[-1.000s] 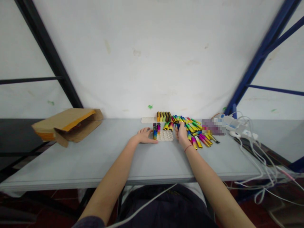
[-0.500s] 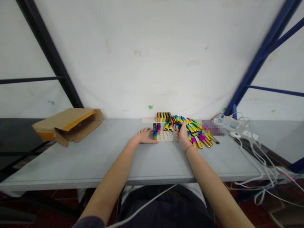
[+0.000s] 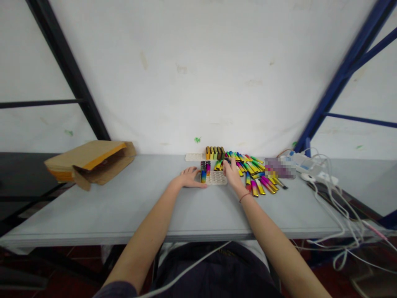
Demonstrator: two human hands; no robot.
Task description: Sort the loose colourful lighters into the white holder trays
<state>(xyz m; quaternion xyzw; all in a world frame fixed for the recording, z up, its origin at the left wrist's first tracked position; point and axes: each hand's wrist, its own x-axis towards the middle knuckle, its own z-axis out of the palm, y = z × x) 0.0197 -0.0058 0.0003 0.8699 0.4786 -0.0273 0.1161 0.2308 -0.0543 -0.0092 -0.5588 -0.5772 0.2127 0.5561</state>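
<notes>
At the far left of the grey worktop [image 3: 124, 207], near its back edge, lies one torn-open cardboard envelope [image 3: 89, 161], well apart from everything else. Next comes the left hand [image 3: 189, 178], flat on the worktop with its fingers loosely spread, its fingertips just beside a white dimpled tray [image 3: 217, 179] near the back edge. At least two rainbow-coloured metallic lighters [image 3: 203, 171] stand upright at the tray's left end. A second white tray [image 3: 194, 157] lies against the back edge, and behind it about six lighters [image 3: 214, 153] stand in a row. The right hand [image 3: 232, 174] curves down at the tray's right end, fingers together over a dark item too small to identify. To its right, roughly thirty overlapping loose lighters [image 3: 252, 176] fan out, too tangled to count exactly. Beyond them are one pixelated patch [image 3: 279, 167], a power strip [image 3: 300, 162] and white cables [image 3: 328, 190] running over the right edge.
</notes>
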